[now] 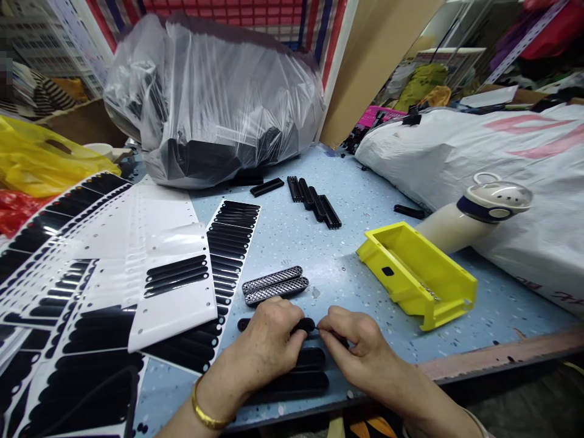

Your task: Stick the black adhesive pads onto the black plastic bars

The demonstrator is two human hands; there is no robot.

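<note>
My left hand [267,340] is closed over a long, rounded black strip-shaped piece [309,325], whose two ends show on either side of it. At the piece's right end, my right hand [358,340] has thumb and forefinger pinched together; whatever is between them is too small to make out. Several more black pieces [303,383] lie side by side below the hands, partly covered by my left hand. Just above, two pieces with a grey crosshatched face [276,285] rest next to each other. White sheets of black adhesive-looking strips [177,292] spread out on the left.
A yellow bin [410,274] with small metal bits stands at right, beside a tilted bottle [474,210]. Several black grooved pieces [314,201] lie farther back. A large plastic-wrapped bundle [219,109] and a white sack [456,146] border the blue table [347,243].
</note>
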